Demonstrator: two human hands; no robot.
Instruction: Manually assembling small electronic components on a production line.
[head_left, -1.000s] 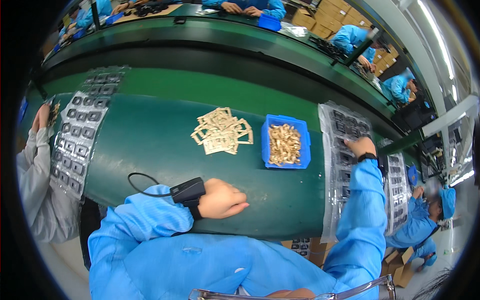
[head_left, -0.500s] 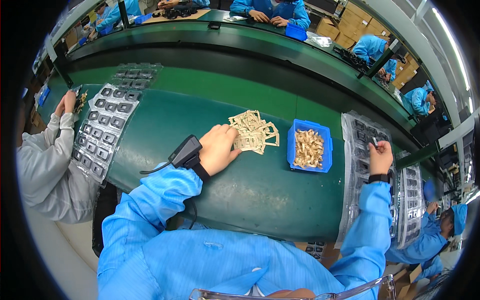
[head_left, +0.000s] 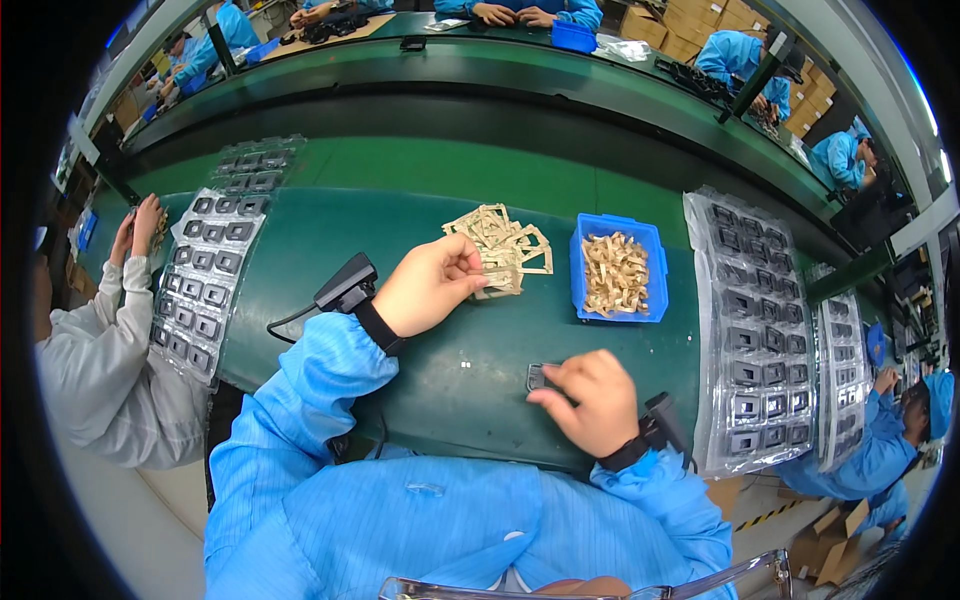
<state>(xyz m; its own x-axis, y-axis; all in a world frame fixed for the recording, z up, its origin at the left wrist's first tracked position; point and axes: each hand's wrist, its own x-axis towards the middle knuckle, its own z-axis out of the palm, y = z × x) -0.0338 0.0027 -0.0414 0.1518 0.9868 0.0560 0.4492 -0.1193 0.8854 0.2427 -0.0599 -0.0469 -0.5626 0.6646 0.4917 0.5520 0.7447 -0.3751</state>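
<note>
My left hand (head_left: 428, 286) is at the near left edge of a loose pile of flat beige frame-shaped pieces (head_left: 510, 243), fingers curled and thumb pressed in. What is between the fingertips is hard to make out against the pile. My right hand (head_left: 597, 402) hovers above the green tabletop, pinching a small dark rectangular frame part (head_left: 537, 378) between thumb and fingers. Beyond that hand stands a blue bin (head_left: 661, 262) filled with small folded beige strips (head_left: 615, 272).
Clear plastic trays of dark frame parts lie at the right (head_left: 745, 340) and left (head_left: 205, 265) of the green table (head_left: 330, 240). At far left a co-worker's hands (head_left: 137, 228) handle small pieces. Other people in blue sit across the dark bench (head_left: 400, 110).
My right hand has come from the right-hand tray to the middle of the table, carrying the dark frame part. My left hand's fingers have curled at the beige pile.
</note>
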